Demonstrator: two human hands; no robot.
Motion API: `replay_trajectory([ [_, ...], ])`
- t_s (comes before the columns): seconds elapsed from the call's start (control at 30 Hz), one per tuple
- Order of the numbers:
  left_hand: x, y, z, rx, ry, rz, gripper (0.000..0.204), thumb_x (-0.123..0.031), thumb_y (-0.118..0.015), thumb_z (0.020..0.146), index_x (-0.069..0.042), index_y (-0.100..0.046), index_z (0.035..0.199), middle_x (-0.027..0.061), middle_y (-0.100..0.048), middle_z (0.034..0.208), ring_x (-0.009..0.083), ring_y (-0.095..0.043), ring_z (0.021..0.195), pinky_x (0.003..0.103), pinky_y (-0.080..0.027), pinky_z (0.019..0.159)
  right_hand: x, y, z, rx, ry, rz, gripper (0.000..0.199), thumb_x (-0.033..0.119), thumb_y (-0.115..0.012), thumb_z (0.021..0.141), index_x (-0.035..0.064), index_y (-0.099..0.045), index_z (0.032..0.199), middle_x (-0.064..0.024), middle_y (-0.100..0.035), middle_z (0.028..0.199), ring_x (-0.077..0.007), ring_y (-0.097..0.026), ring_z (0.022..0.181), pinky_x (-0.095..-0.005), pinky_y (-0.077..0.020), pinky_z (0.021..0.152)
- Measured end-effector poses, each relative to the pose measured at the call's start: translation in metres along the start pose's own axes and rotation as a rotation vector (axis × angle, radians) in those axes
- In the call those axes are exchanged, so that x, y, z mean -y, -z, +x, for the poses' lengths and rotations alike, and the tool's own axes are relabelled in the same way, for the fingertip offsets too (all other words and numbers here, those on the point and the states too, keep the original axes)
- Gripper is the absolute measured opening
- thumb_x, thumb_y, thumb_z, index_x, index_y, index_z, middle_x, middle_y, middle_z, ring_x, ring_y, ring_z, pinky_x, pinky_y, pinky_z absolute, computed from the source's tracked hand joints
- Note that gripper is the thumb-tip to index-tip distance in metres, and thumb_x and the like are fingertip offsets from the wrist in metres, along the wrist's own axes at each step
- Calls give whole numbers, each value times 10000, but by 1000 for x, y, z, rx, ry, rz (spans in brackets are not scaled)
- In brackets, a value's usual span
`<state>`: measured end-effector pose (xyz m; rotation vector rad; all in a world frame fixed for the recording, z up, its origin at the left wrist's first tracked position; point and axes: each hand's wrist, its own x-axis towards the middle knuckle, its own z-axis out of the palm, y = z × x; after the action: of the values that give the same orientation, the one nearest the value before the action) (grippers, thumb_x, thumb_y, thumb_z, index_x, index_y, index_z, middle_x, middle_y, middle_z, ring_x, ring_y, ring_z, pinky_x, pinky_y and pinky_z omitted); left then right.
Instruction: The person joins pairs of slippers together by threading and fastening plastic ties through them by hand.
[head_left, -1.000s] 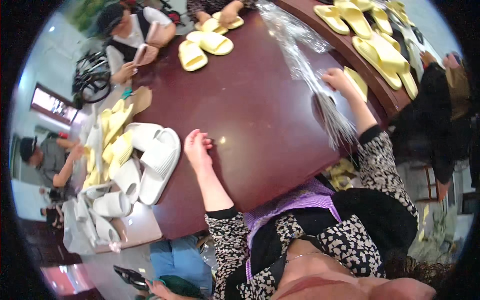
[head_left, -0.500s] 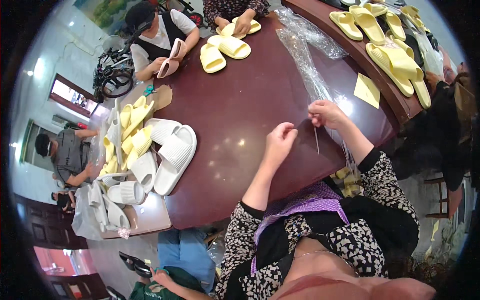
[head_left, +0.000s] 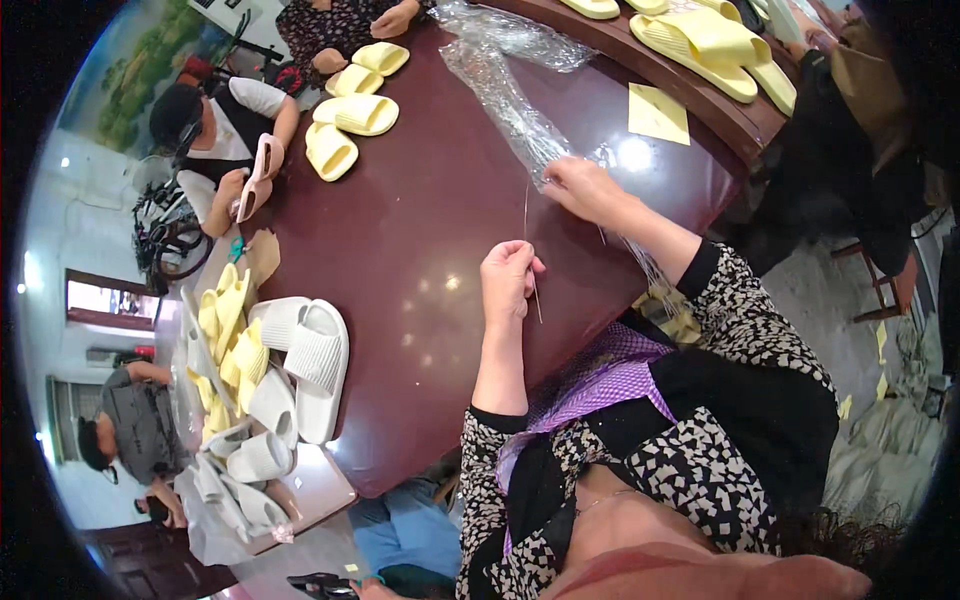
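Note:
My left hand (head_left: 508, 282) is closed in a pinch over the dark red table, gripping a thin strand (head_left: 526, 212) that sticks out above and below the fingers. My right hand (head_left: 588, 190) is farther off and to the right. Its fingers are bent together at a long bundle of clear plastic strands (head_left: 515, 128) lying across the tabletop. Loose ends of the bundle (head_left: 645, 265) run beneath my right forearm and hang over the near edge. What exactly lies between the right fingertips is partly hidden.
Grey slippers (head_left: 318, 365) and yellow slippers (head_left: 228, 310) are heaped at the left. Several yellow slippers (head_left: 358, 115) lie at the far side, near two people. One person holds a pink slipper (head_left: 258, 180). A yellow sheet (head_left: 658, 113) and a raised wooden ledge (head_left: 700, 100) are at right.
The view has swung, shifting the table scene leftward. My left hand, earlier loosely apart, is now closed on a strand. My right hand has gone to the bundle. The far person's hands have left the slippers.

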<state>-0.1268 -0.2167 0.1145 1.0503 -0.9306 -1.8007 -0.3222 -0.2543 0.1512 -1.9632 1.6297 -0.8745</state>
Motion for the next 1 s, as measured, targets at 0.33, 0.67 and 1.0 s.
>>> replay_trajectory([
  [0.33, -1, 5, -14, 0, 31, -74, 74, -78, -579, 851, -16, -538, 859, 54, -552, 593, 43, -381, 375, 174, -272, 333, -57, -22, 48, -193, 262, -595, 143, 94, -510, 783, 64, -595, 894, -130, -535, 875, -319, -530, 851, -407, -440, 754],
  [0.67, -6, 42, -79, -81, 68, -133, 74, -69, -568, 852, -16, -516, 849, 39, -498, 568, 48, -357, 375, 172, -264, 332, -65, -41, 132, -204, 339, -621, 148, 37, -486, 749, 36, -630, 779, -137, -552, 880, -301, -551, 863, -404, -461, 752],
  [1.0, 5, 80, -169, -94, 59, -394, 51, -54, -550, 855, -12, -524, 841, 37, -463, 542, 54, -328, 370, 183, -259, 335, -68, -49, 154, -234, 276, -640, 141, 42, -486, 740, 22, -622, 775, -147, -556, 838, -310, -560, 839, -407, -455, 776],
])
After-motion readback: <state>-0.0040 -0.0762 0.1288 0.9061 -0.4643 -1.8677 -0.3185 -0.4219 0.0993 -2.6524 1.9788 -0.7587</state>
